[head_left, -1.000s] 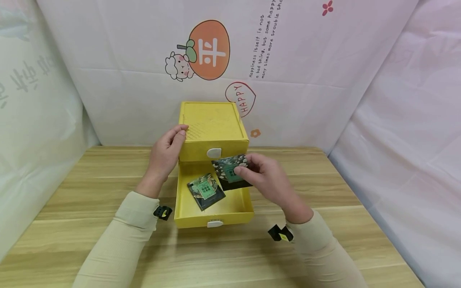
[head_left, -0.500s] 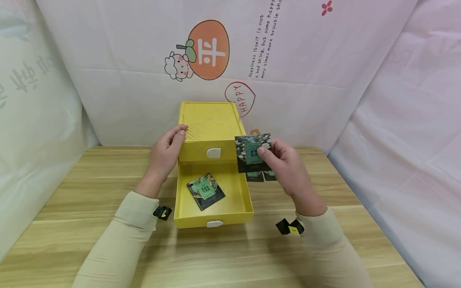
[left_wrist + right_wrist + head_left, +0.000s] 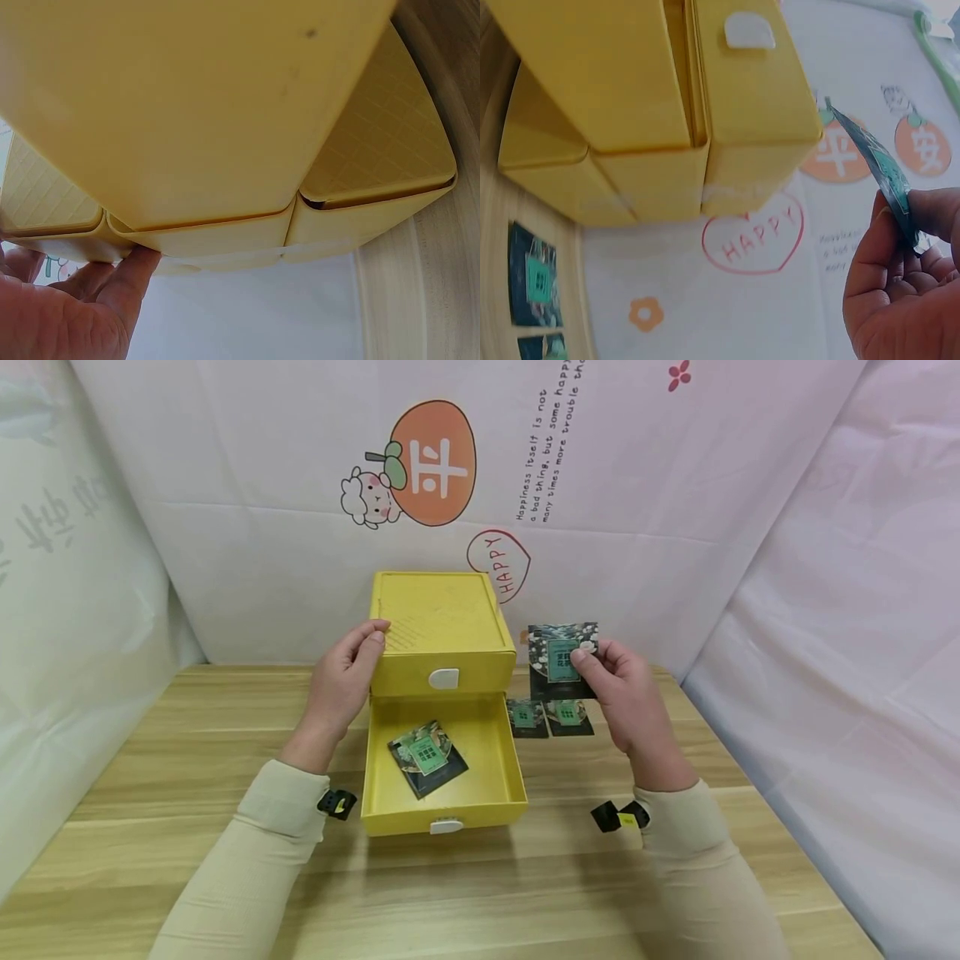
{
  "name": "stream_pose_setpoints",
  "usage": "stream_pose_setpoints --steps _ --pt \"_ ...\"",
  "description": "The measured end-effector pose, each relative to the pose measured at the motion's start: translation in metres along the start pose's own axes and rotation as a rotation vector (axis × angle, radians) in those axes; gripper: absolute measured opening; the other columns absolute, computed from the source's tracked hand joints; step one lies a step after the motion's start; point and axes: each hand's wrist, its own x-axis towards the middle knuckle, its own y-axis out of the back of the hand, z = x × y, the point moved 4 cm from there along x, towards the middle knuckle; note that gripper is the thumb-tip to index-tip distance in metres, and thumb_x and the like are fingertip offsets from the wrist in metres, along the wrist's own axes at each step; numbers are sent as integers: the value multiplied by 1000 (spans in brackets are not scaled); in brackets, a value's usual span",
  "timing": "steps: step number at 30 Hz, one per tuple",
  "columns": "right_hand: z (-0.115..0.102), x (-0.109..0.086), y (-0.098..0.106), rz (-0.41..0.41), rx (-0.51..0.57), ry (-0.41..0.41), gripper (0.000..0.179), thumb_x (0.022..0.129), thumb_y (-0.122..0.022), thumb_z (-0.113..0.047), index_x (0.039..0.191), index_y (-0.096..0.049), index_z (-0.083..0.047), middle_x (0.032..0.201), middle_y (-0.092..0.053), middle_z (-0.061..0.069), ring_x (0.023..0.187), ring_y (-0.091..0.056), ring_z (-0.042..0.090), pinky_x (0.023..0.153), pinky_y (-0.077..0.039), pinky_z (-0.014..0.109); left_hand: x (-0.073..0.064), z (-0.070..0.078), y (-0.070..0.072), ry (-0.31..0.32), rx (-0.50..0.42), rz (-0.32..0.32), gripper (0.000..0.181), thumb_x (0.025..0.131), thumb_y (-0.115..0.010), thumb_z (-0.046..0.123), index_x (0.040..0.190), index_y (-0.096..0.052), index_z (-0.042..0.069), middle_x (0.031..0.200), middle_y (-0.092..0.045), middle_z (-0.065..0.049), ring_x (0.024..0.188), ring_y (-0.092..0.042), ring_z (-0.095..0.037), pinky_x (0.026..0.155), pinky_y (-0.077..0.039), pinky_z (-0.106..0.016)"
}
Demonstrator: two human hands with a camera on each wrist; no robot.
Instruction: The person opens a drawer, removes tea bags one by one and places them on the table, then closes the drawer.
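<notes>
A yellow two-drawer box (image 3: 442,610) stands on the table, its lower drawer (image 3: 491,781) pulled out. My left hand (image 3: 345,681) rests on the box's upper left edge; in the left wrist view its fingers (image 3: 131,289) press near the seam of the side. To the right of the box, my right hand (image 3: 633,702) pinches a flat dark tea sachet (image 3: 546,681) with a green label, thumb on its front. The right wrist view shows this sachet (image 3: 881,161) nearly edge-on. Another sachet (image 3: 427,758) lies tilted inside the open drawer.
Two more sachets (image 3: 528,718) (image 3: 570,718) lie side by side on the wooden table (image 3: 465,893), right of the box. The upper drawer, with a white pull (image 3: 444,678), is closed. A printed white cloth (image 3: 615,585) hangs behind, and cloth also hangs at both sides.
My right hand has carried its sachet from over the open drawer up and right, past the box. The two table sachets have come into view. My left hand has stayed in place.
</notes>
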Motion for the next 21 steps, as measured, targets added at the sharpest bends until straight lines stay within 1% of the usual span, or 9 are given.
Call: stream_pose_setpoints --steps 4,6,9,11,13,16,21 --pt "9 7 10 29 35 -37 28 106 -63 -30 101 -55 -3 78 -52 -5 76 -52 9 70 -51 21 0 0 0 -3 8 1 50 109 -45 51 146 -62 23 148 -60 -2 126 -56 -24 103 -43 -45" --pt "14 10 16 49 28 -58 27 105 -64 -30 103 -57 -5 80 -54 -5 77 -52 9 70 -51 21 0 0 0 -3 13 1 50 109 -44 51 146 -62 23 148 -60 -2 125 -56 -24 102 -43 -45" --pt "24 15 25 85 9 -80 29 104 -66 -32 102 -57 -5 78 -53 -6 74 -50 9 67 -49 21 0 0 0 -1 24 3 51 109 -44 52 146 -62 23 149 -60 -2 125 -56 -23 102 -44 -45" --pt "31 19 31 104 5 -97 30 103 -67 -33 103 -58 -5 80 -55 -6 75 -53 8 67 -51 20 0 0 0 3 32 3 51 109 -43 53 147 -62 23 148 -60 -2 124 -56 -23 101 -44 -45" --pt "40 23 35 115 8 -115 30 103 -67 -33 106 -59 -4 83 -57 -5 76 -55 7 68 -52 20 -1 0 0 5 38 2 52 109 -43 53 147 -61 23 148 -60 -2 122 -57 -23 100 -44 -45" --pt "51 28 41 121 8 -152 31 104 -65 -33 111 -60 -3 92 -62 -4 83 -61 6 74 -56 18 -1 0 0 7 44 2 52 109 -43 53 147 -61 23 148 -60 -2 123 -57 -23 100 -45 -45" --pt "68 35 49 124 -52 -204 37 107 -58 -34 115 -59 3 105 -59 0 91 -61 5 79 -56 16 -1 1 0 3 41 2 51 109 -43 52 147 -62 23 148 -60 -3 124 -57 -24 101 -44 -46"
